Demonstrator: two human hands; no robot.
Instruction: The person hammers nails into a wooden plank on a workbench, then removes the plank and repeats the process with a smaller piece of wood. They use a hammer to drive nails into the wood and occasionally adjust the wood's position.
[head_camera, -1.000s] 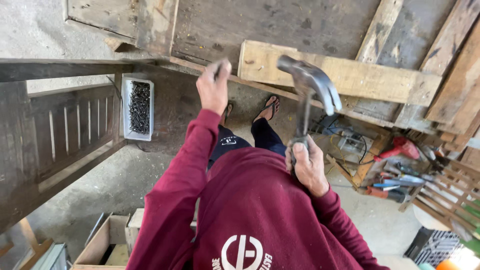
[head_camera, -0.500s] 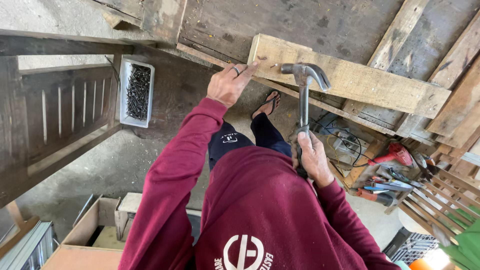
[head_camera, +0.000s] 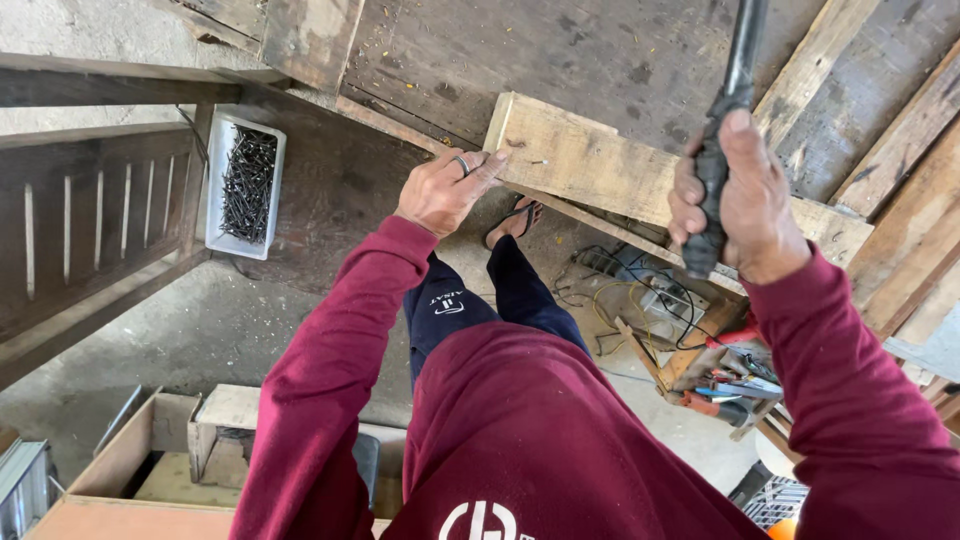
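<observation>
My right hand (head_camera: 745, 200) is wrapped tight around the black grip of a hammer handle (head_camera: 728, 110), fingers (head_camera: 688, 205) curled fully round it and thumb pressed along the side. The handle runs up and out of the top edge of the view, so I cannot see the head at all.

My left hand (head_camera: 445, 190) is lower and to the left, resting against the end of a pale wooden plank (head_camera: 590, 165). Its fingers are bent, with the index tip touching the plank's face near the left end; a ring sits on one finger. Whether those fingers pinch anything I cannot tell. Just beside the fingertip a small nail (head_camera: 538, 161) lies or stands on the plank, too small for me to judge its tilt.

The plank runs diagonally down to the right, passing behind my right hand. Darker weathered boards (head_camera: 600, 60) lie beyond it.

Further left, well apart from both hands, a white tray (head_camera: 215, 215) full of dark nails rests on a brown wooden frame (head_camera: 90, 200) with slats.

Below me I see maroon sleeves, dark trousers and a sandalled foot (head_camera: 515, 220) on the concrete floor (head_camera: 180, 330). To the right on the floor lie tangled cables and red tools (head_camera: 715, 385). Cardboard boxes (head_camera: 130, 460) sit at the lower left.
</observation>
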